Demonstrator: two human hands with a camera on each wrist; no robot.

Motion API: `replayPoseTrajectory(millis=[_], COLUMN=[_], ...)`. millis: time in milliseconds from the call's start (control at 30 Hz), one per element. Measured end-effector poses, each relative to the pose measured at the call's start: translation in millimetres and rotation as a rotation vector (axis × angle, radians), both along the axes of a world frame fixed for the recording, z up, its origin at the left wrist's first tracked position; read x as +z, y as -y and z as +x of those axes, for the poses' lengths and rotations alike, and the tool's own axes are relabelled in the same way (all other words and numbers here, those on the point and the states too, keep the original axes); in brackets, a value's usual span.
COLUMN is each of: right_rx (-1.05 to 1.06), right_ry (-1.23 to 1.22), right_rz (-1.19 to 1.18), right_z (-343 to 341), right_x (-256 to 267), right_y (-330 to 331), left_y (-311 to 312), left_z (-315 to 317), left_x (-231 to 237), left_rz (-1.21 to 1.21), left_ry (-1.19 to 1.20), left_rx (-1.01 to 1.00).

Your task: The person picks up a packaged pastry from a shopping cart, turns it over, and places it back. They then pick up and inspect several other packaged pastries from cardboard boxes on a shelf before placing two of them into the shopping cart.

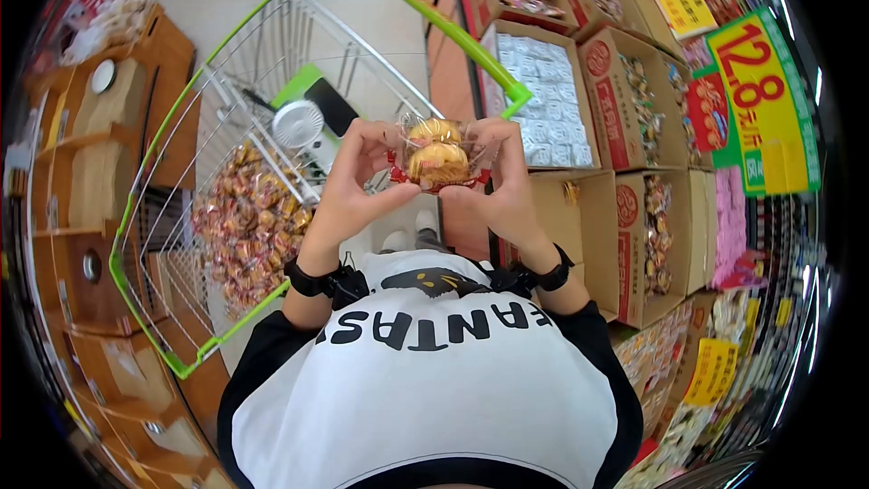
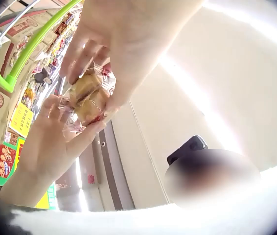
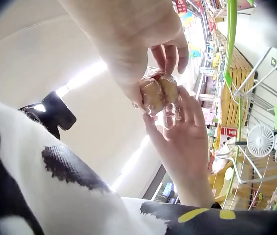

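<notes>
I see the pack (image 1: 438,161) at upper centre, directly between left hand (image 1: 346,192) and right hand (image 1: 512,188), neither nearer; both pinch its sides, fingers bent, its buns lined up frame-vertically.

Pale tiled floor beside brown wooden shelves (image 1: 81,226).

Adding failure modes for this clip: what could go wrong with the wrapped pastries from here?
Crushing: the left hand and right hand grip the wrapped pastries from opposite sides, so a hard squeeze might crack them.
Dropping: only the fingers support them in mid-air, so a slip could send them down toward the shoes.
</notes>
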State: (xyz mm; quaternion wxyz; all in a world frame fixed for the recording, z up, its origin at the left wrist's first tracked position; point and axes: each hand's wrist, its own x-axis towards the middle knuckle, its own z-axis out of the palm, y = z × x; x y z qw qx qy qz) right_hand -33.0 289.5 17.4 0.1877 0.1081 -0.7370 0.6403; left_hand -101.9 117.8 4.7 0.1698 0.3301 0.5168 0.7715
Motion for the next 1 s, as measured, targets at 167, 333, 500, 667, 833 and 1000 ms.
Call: replayPoseTrajectory(millis=[167,333,500,667,833,1000], right_rx=[0.127,0.293,0.471,0.726,0.906,0.974], right_ry=[0.292,0.342,0.225,0.463,0.527,0.703], right_rz=[-0.074,0.002,0.181,0.170,0.169,0.134], right_z=[-13.0,-29.4,-46.2,-49.9,-54.5,-54.3], right_x=[-11.8,-19.6,-38.2,-47.6,-91.3,-117.4], right_y=[35.7,76.0,115.9,159.9,192.9,214.4], left_y=[37.1,85.0,121.3,151.2,178.4,192.5], left_z=[10.1,23.1,35.6,55.6,76.2,93.6], left_x=[-4.4,-12.9,-40.6,-51.2,-78.9,-103.9], left_rz=[-0.079,-0.101,-0.089,-0.149,-0.232,-0.299], left_ry=[0.111,0.232,0.208,0.537,0.778,0.807], left_rx=[0.155,0.273,0.540,0.920,1.037,1.088])
